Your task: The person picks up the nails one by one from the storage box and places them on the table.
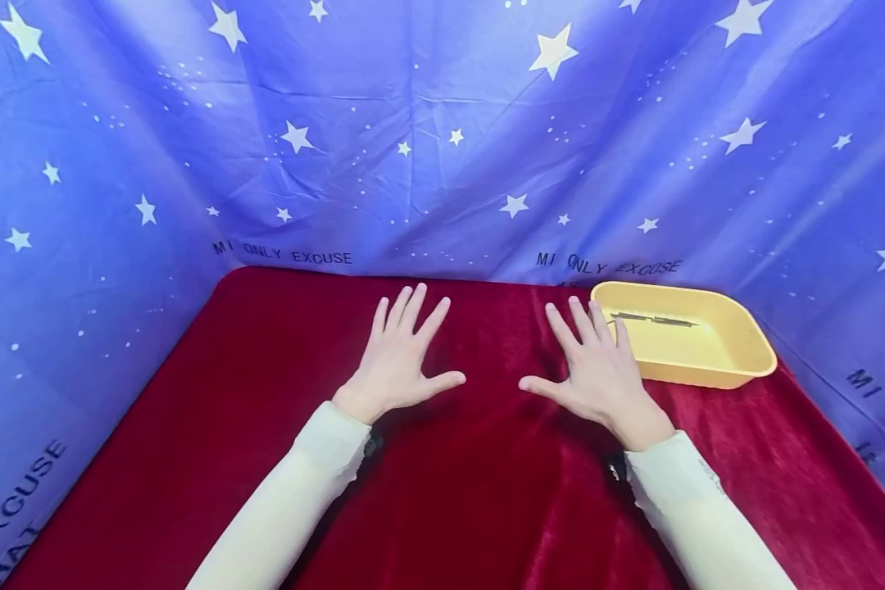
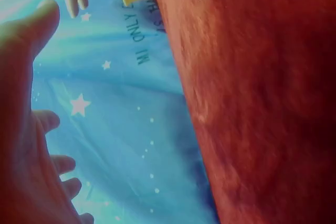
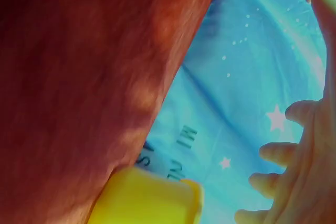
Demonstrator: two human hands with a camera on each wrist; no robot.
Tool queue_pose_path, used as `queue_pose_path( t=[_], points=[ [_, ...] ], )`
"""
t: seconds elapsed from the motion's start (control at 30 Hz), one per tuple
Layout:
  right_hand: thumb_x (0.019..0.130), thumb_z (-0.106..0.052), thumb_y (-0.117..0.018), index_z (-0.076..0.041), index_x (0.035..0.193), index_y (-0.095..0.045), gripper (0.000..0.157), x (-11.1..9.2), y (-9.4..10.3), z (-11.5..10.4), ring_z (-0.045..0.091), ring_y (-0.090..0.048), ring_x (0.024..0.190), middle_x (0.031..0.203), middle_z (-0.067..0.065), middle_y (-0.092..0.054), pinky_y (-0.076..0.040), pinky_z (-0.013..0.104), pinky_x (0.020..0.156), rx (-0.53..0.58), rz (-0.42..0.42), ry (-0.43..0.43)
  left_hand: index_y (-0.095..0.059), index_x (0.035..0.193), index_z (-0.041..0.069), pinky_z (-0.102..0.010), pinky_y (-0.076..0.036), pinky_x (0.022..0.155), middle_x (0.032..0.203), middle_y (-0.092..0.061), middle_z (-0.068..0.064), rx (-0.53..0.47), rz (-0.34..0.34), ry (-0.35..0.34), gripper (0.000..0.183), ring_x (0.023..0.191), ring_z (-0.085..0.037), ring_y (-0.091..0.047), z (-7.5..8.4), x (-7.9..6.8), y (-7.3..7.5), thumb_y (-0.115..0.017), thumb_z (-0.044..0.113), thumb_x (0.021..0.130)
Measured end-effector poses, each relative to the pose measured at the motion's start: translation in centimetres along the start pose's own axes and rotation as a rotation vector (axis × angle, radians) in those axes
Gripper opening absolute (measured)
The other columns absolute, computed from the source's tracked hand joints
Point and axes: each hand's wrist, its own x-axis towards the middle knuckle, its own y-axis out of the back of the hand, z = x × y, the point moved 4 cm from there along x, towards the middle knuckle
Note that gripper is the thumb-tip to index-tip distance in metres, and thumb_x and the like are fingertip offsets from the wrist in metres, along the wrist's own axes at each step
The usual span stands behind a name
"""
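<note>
In the head view, we are seeing a yellow, oblong, plastic-looking basin (image 1: 696, 373) resting on a deep-red velvety cloth (image 1: 450, 508), its long axis running sideways and its right end slanting a little toward us. Inside the basin, slim, dark, stick-like items (image 1: 674, 322) are lying in one line, nearly parallel to that long axis; we are not managing to tell which way their tips are pointing. The right hand (image 1: 601, 373) is appearing at the basin's left end, its outer fingers overlapping the rim from where we are looking, and we are not able to tell touch from this angle. The left hand (image 1: 398, 360) is reaching forward well to the left of the basin. Both hands are spreading straight fingers and thumbs wide, and both are holding nothing. Behind the basin, a blue star-printed curtain (image 1: 413, 98) is hanging.

In the left wrist view, we are seeing only a corner of the basin, with the right hand's fingertips showing near it and the left hand's thumb standing apart from its fingers.

In the right wrist view, part of the basin is showing, and we are seeing curtain between it and the right hand's separated fingers.
</note>
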Motion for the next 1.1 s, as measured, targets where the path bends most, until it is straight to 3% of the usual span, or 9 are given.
queue_pose_path(
  t=[0.27, 0.6, 0.87, 1.1],
  points=[
    [0.071, -0.079, -0.055, -0.018, 0.153, -0.021, 0.108, -0.5, 0.3, 2.7, 0.040, -0.013, 0.141, 0.154, 0.021, -0.020, -0.012, 0.062, 0.109, 0.036, 0.031, -0.009, -0.030, 0.150, 0.016, -0.051, -0.013, 0.115, 0.153, -0.025, -0.019, -0.040, -0.023, -0.035, 0.088, 0.143, -0.035, -0.015, 1.7, 1.2, -0.7, -0.053, 0.067, 0.082],
    [0.074, -0.072, -0.060, -0.013, 0.148, -0.032, 0.099, -1.7, 0.5, 6.3, 0.043, -0.026, 0.135, 0.147, 0.024, -0.031, -0.021, 0.060, 0.106, 0.083, 0.058, -0.031, -0.039, 0.144, 0.008, -0.040, -0.026, 0.113, 0.144, -0.039, -0.016, -0.203, -0.015, -0.079, 0.074, 0.135, -0.030, -0.033, 4.9, 3.1, -1.8, -0.061, 0.049, 0.086],
    [0.075, -0.069, -0.062, -0.015, 0.149, -0.030, 0.098, -2.7, 1.2, 8.9, 0.048, -0.031, 0.128, 0.143, 0.027, -0.033, -0.025, 0.063, 0.100, 0.095, 0.042, -0.087, -0.039, 0.145, 0.011, -0.039, -0.032, 0.110, 0.145, -0.039, -0.012, -0.216, -0.115, -0.080, 0.071, 0.134, -0.026, -0.035, 7.8, 4.7, -2.9, -0.058, 0.050, 0.088],
    [0.078, -0.065, -0.062, -0.008, 0.147, -0.032, 0.095, -3.4, 1.3, 11.7, 0.051, -0.032, 0.124, 0.140, 0.030, -0.035, -0.025, 0.064, 0.098, 0.076, 0.039, -0.106, -0.040, 0.144, 0.014, -0.037, -0.036, 0.107, 0.144, -0.040, -0.008, -0.197, -0.183, -0.078, 0.068, 0.132, -0.023, -0.038, 9.8, 6.1, -3.9, -0.056, 0.050, 0.088]
  ],
)
